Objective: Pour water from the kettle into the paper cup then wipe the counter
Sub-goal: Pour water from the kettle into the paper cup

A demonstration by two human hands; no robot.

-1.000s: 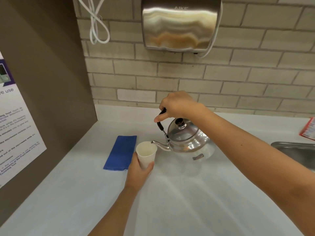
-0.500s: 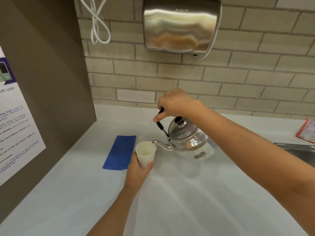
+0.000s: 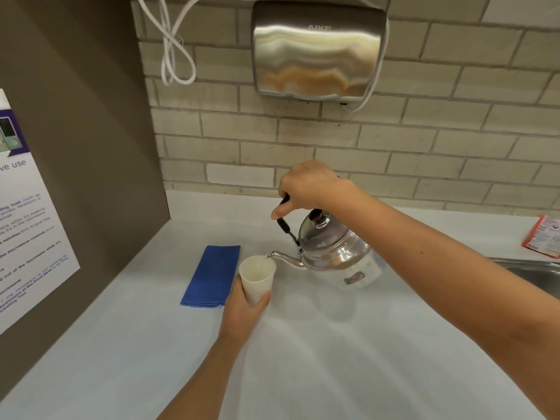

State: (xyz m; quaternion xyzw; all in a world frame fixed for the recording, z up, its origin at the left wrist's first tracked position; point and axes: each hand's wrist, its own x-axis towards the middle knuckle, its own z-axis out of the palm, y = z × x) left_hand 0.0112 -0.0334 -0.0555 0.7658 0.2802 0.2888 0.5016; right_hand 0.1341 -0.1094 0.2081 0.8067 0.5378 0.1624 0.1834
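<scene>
Our right hand (image 3: pixel 309 186) grips the tilted kettle (image 3: pixel 330 247) by its handle, spout over the paper cup (image 3: pixel 257 280) clasped in our left hand (image 3: pixel 242 310); the blue cloth (image 3: pixel 212 275) lies just left on the desk (image 3: pixel 303 359).

Compared with one second earlier, the kettle (image 3: pixel 331 250) is tipped further forward, its base lifted higher at the rear. The spout tip (image 3: pixel 270 255), previously just beside the rim of the paper cup (image 3: pixel 257 277), now sits over the cup mouth near frame centre. The right hand (image 3: pixel 309 186) on the handle stands slightly higher. Whether water is flowing cannot be confirmed.
</scene>
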